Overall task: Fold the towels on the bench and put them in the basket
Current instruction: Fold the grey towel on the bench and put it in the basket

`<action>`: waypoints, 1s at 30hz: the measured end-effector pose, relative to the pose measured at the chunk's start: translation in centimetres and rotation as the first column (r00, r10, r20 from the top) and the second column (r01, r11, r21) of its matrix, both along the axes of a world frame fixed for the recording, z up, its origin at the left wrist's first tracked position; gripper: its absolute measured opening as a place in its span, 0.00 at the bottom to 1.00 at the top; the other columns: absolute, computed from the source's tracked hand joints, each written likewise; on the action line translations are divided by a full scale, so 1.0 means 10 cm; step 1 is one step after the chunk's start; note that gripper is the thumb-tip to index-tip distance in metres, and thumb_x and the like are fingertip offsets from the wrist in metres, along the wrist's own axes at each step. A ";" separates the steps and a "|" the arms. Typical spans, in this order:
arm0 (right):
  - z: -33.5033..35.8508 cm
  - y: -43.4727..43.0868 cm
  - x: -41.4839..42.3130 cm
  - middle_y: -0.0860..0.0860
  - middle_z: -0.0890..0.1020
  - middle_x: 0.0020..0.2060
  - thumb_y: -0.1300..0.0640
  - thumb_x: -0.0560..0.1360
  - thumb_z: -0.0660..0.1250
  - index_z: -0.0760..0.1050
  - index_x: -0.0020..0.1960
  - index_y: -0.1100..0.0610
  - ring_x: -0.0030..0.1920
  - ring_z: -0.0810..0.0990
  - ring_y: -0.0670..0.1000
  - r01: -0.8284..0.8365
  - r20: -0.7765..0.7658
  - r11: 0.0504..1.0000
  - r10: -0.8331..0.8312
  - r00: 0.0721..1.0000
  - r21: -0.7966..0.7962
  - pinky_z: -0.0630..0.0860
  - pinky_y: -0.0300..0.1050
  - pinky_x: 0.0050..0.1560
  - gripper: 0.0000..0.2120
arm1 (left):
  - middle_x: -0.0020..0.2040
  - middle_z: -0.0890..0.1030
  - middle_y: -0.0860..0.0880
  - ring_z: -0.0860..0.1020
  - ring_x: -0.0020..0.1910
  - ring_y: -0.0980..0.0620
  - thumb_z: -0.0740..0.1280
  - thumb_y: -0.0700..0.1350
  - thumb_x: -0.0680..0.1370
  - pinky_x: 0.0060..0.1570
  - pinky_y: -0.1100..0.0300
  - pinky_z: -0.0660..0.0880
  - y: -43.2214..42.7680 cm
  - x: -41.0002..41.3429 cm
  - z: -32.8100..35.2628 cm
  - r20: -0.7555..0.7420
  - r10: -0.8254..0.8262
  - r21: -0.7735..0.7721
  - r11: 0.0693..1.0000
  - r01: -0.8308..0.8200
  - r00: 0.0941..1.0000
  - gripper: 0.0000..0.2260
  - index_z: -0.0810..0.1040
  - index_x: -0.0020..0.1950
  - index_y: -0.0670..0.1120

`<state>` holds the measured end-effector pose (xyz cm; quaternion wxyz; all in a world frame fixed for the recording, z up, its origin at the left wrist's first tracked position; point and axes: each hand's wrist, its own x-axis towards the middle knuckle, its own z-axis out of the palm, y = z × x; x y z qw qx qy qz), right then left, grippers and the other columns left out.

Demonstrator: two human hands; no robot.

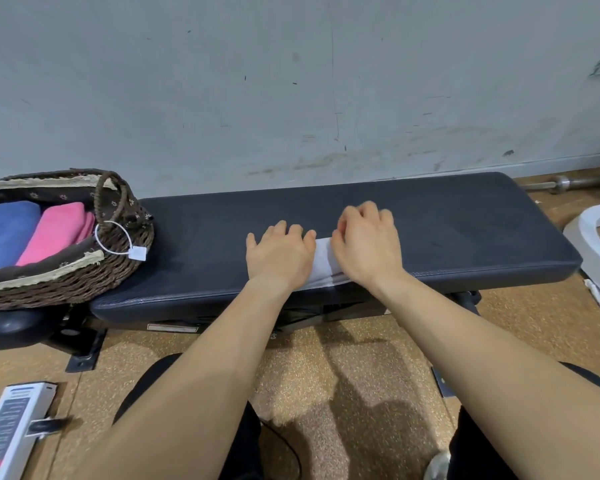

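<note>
My left hand [280,255] lies flat, palm down, fingers spread, pressing on the left part of a white towel [323,261] that sits folded small near the front edge of the black padded bench [447,230]. My right hand [364,249] covers the towel's right part, with its fingers curled and a little blurred at the far edge; I cannot tell whether they pinch the cloth or only rest on it. Only a narrow strip of white shows between my two hands, with a layered edge showing at the front, close to the lip of the bench.

At the left end of the bench sits a dark woven wicker basket [84,289] with a brown flowered lining and pale lace trim. Inside it lie a folded blue towel [7,233] and a folded pink towel [58,232], side by side and touching. A looped handle stands at the basket's right side, and a small white tag [137,253] hangs from it on a white cord. The basket is well apart from my hands.

Behind the bench is a scuffed pale wall [291,81]. On the cork-coloured floor at the lower left lies a white labelled device [11,431], and a metal bar [575,182] lies by the wall at the right.
</note>
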<state>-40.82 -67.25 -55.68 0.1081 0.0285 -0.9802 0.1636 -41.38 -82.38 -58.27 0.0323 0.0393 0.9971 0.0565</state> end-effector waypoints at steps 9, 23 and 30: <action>0.04 -0.39 -0.14 0.53 0.78 0.59 0.51 0.83 0.51 0.75 0.60 0.55 0.58 0.74 0.57 -0.025 0.096 0.997 0.032 0.995 -0.078 0.69 0.53 0.55 0.16 | 0.74 0.68 0.48 0.65 0.74 0.47 0.60 0.59 0.78 0.72 0.39 0.57 0.02 0.04 0.01 -0.013 0.053 0.049 0.997 -0.052 0.999 0.22 0.70 0.69 0.51; -0.29 -0.28 -0.14 0.50 0.64 0.77 0.45 0.83 0.47 0.68 0.73 0.45 0.74 0.61 0.56 0.049 0.142 0.999 -0.050 0.989 0.016 0.60 0.56 0.71 0.22 | 0.75 0.68 0.49 0.61 0.77 0.47 0.37 0.58 0.78 0.70 0.40 0.64 0.00 0.03 -0.09 -0.077 0.093 0.112 0.990 -0.084 0.993 0.31 0.71 0.69 0.52; -0.35 -0.26 -0.20 0.51 0.59 0.79 0.44 0.83 0.46 0.60 0.77 0.43 0.78 0.56 0.56 0.006 0.179 0.998 -0.017 0.984 0.066 0.51 0.60 0.77 0.23 | 0.82 0.50 0.46 0.49 0.81 0.47 0.43 0.56 0.84 0.77 0.43 0.51 0.05 0.03 -0.05 -0.002 0.160 0.133 0.978 -0.159 0.987 0.25 0.53 0.81 0.50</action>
